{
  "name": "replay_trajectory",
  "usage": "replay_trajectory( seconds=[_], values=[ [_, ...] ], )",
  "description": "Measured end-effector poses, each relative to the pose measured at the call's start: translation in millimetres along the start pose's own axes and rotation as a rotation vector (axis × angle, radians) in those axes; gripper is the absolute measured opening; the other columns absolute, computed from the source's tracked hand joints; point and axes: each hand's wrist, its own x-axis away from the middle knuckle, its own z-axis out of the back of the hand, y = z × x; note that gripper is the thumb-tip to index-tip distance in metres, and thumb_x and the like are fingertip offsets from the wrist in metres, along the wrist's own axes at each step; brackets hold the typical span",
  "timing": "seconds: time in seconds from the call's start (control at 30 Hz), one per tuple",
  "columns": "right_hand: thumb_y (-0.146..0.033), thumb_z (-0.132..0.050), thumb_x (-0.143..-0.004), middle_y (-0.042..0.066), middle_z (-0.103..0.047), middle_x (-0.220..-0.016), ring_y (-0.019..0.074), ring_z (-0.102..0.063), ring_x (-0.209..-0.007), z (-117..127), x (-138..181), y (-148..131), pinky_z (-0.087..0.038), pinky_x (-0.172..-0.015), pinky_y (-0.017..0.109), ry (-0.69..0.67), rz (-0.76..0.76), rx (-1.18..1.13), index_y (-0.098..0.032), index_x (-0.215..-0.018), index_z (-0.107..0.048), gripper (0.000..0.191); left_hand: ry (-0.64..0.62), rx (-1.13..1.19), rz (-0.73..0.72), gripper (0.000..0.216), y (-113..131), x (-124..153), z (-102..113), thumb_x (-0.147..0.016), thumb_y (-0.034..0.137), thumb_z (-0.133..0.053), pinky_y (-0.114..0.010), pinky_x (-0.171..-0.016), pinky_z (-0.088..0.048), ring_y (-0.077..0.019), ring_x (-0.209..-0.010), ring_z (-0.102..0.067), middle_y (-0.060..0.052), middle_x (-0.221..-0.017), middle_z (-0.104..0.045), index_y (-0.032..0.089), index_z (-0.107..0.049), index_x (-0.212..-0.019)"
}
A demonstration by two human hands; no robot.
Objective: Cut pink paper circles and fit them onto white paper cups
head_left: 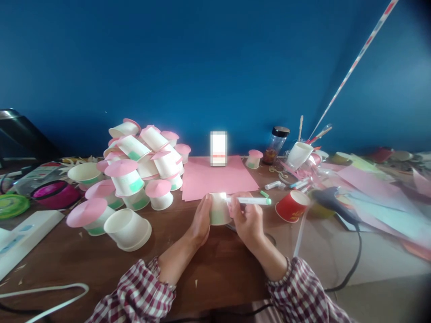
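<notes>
My left hand (202, 220) is wrapped round the left side of a white paper cup (218, 210), which has a pale green patch on its lower wall. Between the fingers of my right hand (248, 220) lies a white marker (252, 201) with a green end pointing right. Its other end reaches the cup's right side, where my right fingers partly hide it. A small green cap (264, 194) rests on the table just beyond the marker. Behind the cup are pink paper sheets (218, 179).
Several white cups with pink paper cone tops (124, 175) are heaped at left. A plain cup (126, 229) stands before them. At right are a red paper cup (292, 206), a dark corded tool (336, 202), a jar (276, 146) and loose paper. A power strip (30, 237) lies far left.
</notes>
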Motion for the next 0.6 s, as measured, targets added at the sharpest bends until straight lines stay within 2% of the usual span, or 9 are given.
replay_trajectory(
  seconds=[0.33,0.6],
  values=[
    [-0.025,-0.045,-0.089,0.004,-0.063,-0.074,0.0130,-0.058,-0.061,-1.2,0.4,-5.5,-0.045,-0.052,0.021,-0.006,0.037,-0.008,-0.017,-0.081,-0.056,0.015,0.008,-0.031,-0.004,0.043,-1.2,-0.4,0.3,-0.084,0.050,-0.049,-0.032,-0.084,-0.042,-0.0211,-0.091,-0.059,-0.007,-0.095,-0.067,0.013,-0.063,-0.101],
    [-0.022,-0.046,-0.089,0.002,-0.062,-0.070,0.0124,-0.058,-0.059,-0.3,-0.1,-1.1,-0.045,-0.053,0.020,0.078,0.056,0.043,-0.018,-0.081,-0.056,0.013,0.019,0.002,-0.008,0.044,-2.6,-1.1,1.4,-0.084,0.049,-0.050,-0.031,-0.092,-0.038,-0.0198,-0.099,-0.057,-0.007,-0.102,-0.066,0.014,-0.063,-0.107]
  ],
)
